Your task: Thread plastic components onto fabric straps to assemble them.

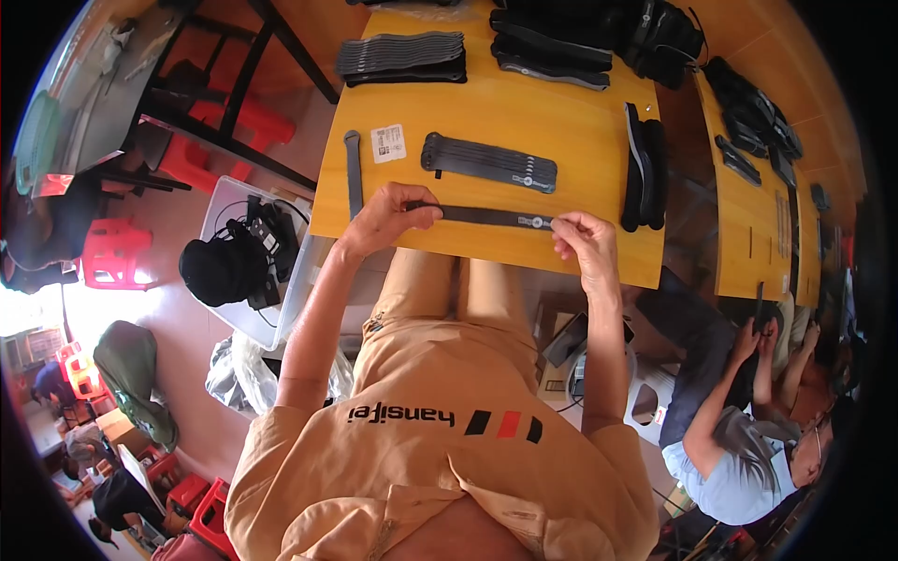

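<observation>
Stretched nearly level over the table's near edge is a dark grey strap [479, 216] with pale print by its right end. My left hand [395, 217] pinches its left end between thumb and fingers. The right end is pinched in my right hand [586, 241]. Just beyond the held strap, a fanned row of similar straps [486, 162] lies on the yellow table [585, 117]. One single strap [354, 173] lies beyond my left hand, beside a white printed label [388, 143].
Stacks of grey and black straps [402, 58] sit at the far left, with more black straps [550, 51] at the far middle. A black strap stack [644, 168] lines the right edge. Left stands a plastic bin [223, 201] with black items. A co-worker [739, 458] sits at right.
</observation>
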`<state>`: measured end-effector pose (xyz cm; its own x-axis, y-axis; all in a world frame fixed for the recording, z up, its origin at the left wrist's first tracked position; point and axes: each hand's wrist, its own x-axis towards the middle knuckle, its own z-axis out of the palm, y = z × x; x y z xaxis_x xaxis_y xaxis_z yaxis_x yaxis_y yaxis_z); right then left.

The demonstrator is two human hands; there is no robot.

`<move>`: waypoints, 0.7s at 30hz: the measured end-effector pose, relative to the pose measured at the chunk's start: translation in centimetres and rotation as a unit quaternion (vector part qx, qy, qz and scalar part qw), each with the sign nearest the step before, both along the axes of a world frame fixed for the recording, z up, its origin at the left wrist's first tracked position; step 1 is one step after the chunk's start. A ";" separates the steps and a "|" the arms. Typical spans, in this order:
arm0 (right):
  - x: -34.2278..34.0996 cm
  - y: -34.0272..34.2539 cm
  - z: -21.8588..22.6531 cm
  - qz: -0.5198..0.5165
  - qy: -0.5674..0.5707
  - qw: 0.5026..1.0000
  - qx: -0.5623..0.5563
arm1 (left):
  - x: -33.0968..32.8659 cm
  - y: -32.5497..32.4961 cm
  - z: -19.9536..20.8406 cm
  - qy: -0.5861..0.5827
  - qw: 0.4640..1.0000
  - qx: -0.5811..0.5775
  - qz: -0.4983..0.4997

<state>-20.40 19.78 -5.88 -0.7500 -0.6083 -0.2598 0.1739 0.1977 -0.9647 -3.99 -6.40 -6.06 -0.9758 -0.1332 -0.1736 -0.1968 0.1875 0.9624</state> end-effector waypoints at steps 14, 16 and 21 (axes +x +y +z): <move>-1.1 -3.5 -4.5 -0.146 0.063 0.987 -0.023 | -3.1 0.1 -2.9 -0.007 0.959 0.079 0.273; -1.1 -3.9 -4.9 -0.157 0.093 0.983 -0.033 | -3.3 0.1 -3.2 -0.015 0.960 0.028 0.279; -1.1 -4.6 -5.1 -0.181 0.141 0.973 -0.008 | -3.9 0.6 -3.3 0.039 0.935 -0.174 0.308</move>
<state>-21.50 15.22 -10.94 -0.9560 -0.2933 -0.0049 -0.0432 0.1572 -0.9866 -7.88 -5.84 -9.40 -0.7031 -0.7091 0.0537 -0.3016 0.3657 0.8805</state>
